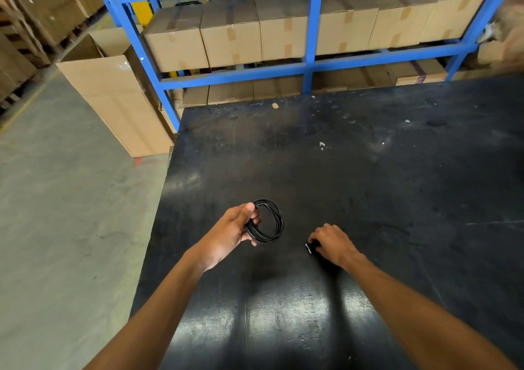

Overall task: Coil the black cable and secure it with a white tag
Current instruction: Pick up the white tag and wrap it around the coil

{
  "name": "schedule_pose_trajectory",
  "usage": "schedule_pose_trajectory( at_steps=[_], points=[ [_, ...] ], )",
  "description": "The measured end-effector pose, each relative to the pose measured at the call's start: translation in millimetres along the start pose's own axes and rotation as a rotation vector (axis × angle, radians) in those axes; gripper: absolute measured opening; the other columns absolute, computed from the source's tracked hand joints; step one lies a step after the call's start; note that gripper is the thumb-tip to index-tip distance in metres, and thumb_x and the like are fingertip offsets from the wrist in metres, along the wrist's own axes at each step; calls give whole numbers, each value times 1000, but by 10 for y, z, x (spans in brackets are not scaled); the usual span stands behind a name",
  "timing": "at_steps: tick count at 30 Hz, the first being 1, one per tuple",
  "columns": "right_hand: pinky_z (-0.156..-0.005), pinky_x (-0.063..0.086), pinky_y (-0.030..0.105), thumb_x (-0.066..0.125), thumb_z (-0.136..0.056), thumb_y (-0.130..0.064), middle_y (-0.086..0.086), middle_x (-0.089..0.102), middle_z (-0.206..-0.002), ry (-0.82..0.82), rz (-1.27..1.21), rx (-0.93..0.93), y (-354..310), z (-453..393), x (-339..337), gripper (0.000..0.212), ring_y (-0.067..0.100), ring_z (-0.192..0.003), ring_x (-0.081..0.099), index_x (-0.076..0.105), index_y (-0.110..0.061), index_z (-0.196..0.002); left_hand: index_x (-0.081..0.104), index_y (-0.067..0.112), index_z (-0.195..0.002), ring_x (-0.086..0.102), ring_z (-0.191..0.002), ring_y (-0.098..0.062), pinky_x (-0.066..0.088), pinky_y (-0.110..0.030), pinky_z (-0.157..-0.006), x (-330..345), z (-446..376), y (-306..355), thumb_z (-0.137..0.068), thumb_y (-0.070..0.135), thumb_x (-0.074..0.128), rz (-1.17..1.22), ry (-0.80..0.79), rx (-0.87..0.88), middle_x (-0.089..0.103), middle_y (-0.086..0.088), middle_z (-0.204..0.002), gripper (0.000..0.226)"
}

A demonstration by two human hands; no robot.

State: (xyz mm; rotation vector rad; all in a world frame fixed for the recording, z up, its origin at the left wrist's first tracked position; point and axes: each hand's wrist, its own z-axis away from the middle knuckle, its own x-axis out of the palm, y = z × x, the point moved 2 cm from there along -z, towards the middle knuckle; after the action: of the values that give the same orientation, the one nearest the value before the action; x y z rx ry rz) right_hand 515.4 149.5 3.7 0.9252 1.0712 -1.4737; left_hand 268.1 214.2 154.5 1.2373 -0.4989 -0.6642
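A black cable point(265, 221), already wound into a round coil of several loops, was held above a black table point(368, 185) by the left hand point(235, 229); the grip was closed on the coil's left side, the thumb laid over the top of the loops and the fingers curled beneath, so that the ring stood open to the right of the hand, clear of the table top. The right hand point(331, 243) was set down palm-down on the table, near the coil but apart from it; its fingers were bent against the surface, and a small white tag point(308, 248) was seen just at the fingertips, at the hand's left edge; whether the tag was pinched or merely touched could not be told, the grip there being hidden by the knuckles. Both forearms were bare and stretched forward from the lower edge of the view. The table top was scuffed and flecked with pale marks, with light reflected along its near side. Beyond its far edge, a blue metal rack point(309, 66) was stacked with rows of taped cardboard boxes point(232, 34); a large open carton point(113, 94) was stood on the grey concrete floor point(62, 213) at the left.
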Motion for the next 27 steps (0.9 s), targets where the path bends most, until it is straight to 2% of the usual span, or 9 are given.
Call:
schedule_pose_trajectory(
  at_steps=[5, 8, 10, 13, 15, 17, 20, 22, 27],
  points=[
    [-87, 51, 36, 74, -85, -18, 1, 63, -108, 103, -300, 86, -30, -9, -88, 13, 21, -104, 62, 74, -20, -98, 48, 16, -75, 48, -60, -18, 46, -28, -65, 25, -6, 8, -98, 41, 36, 8, 2, -2, 46, 0, -76, 36],
    [-82, 53, 34, 78, -79, -7, 0, 69, -93, 243, -595, 154, -113, -13, -267, 15, 20, -88, 67, 77, -17, -90, 47, 14, -75, 48, -59, -16, 46, -29, -65, 56, 15, 49, -96, 42, 38, 36, 6, 8, 45, 0, -73, 35],
    [-73, 57, 32, 80, -75, 0, -1, 73, -80, 319, -811, 200, -229, 15, -456, 21, 20, -73, 70, 77, -20, -80, 46, 13, -76, 49, -58, -16, 46, -28, -64, 92, 37, 90, -99, 38, 36, 57, 7, 16, 45, 0, -72, 36],
    [-58, 57, 28, 82, -72, 3, 0, 73, -75, 419, -1061, 179, -421, 95, -782, 25, 11, -60, 65, 73, -21, -72, 45, 11, -77, 51, -59, -15, 47, -27, -64, 153, 84, 161, -102, 30, 31, 63, 19, 34, 46, -1, -72, 35],
    [-52, 57, 28, 81, -73, 5, 2, 68, -73, 450, -1228, 136, -545, 163, -1006, 18, 8, -58, 61, 72, -10, -75, 46, 10, -78, 53, -59, -13, 48, -26, -62, 186, 118, 216, -102, 29, 30, 71, 29, 51, 46, -1, -73, 35],
    [-53, 59, 30, 80, -73, 9, 7, 63, -73, 462, -1382, 83, -652, 236, -1218, 16, 12, -60, 60, 68, 0, -80, 46, 8, -78, 54, -59, -11, 48, -26, -61, 211, 155, 273, -103, 27, 29, 73, 37, 69, 45, -2, -73, 35],
    [-56, 57, 23, 75, -75, 15, 14, 62, -76, 460, -1486, -19, -806, 395, -1496, 18, 12, -62, 61, 64, 6, -85, 50, -2, -87, 54, -62, -13, 48, -25, -61, 241, 237, 344, -102, 30, 30, 57, 40, 106, 45, -5, -76, 41],
    [-59, 55, 20, 74, -76, 16, 14, 64, -77, 451, -1486, -96, -877, 494, -1623, 18, 9, -62, 62, 63, 5, -87, 54, -6, -96, 54, -63, -14, 48, -26, -62, 254, 293, 392, -102, 33, 31, 37, 48, 132, 48, -4, -74, 46],
    [-62, 57, 23, 73, -77, 14, 8, 68, -77, 391, -1488, -211, -981, 758, -1826, 26, 9, -64, 65, 62, -1, -95, 57, -1, -88, 53, -64, -14, 48, -25, -62, 302, 539, 515, -100, 36, 33, -8, 82, 194, 53, -8, -74, 46]
  ],
)
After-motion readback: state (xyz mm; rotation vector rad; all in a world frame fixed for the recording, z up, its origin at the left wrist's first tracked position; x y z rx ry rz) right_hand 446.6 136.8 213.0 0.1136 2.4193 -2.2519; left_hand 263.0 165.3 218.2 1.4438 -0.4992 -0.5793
